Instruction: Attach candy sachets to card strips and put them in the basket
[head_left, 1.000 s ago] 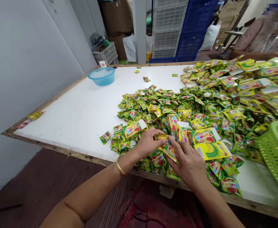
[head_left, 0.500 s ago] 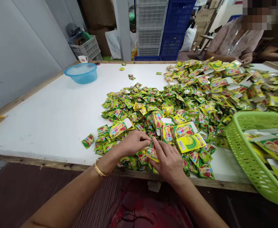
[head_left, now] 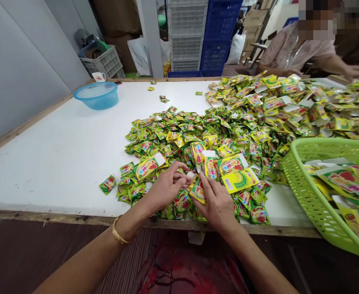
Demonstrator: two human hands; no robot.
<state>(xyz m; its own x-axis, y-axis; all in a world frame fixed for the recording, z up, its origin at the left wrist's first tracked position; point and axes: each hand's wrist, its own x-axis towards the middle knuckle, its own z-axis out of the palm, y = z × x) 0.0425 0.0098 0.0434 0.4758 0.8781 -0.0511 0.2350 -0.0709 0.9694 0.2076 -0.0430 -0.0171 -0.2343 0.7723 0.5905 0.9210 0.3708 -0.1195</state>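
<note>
Between my fingers and thumb, my right hand [head_left: 216,204] holds a small yellow-green candy box [head_left: 198,191] with a white flap at its far end. My left hand [head_left: 167,185] is beside that flap, its fingers bent and apart, with nothing visible in them. Under and around both hands lies a heap of small green candy packets [head_left: 182,201]. Just beyond my right hand are several similar boxes, among them a yellow one with a barcode [head_left: 240,181]. Another box with a white flap [head_left: 149,167] rests on the packets beyond my left hand.
A green basket [head_left: 302,192] of flat boxes stands at the right. More boxes are piled at the back right [head_left: 274,104], near two people. A blue basket [head_left: 96,98] sits on the white table [head_left: 53,163] at the back left. Stacked crates [head_left: 187,36] stand behind.
My left hand's fingers have come away from the box end and spread apart, baring its white flap. My right hand still holds the box. The whole view has shifted slightly.
</note>
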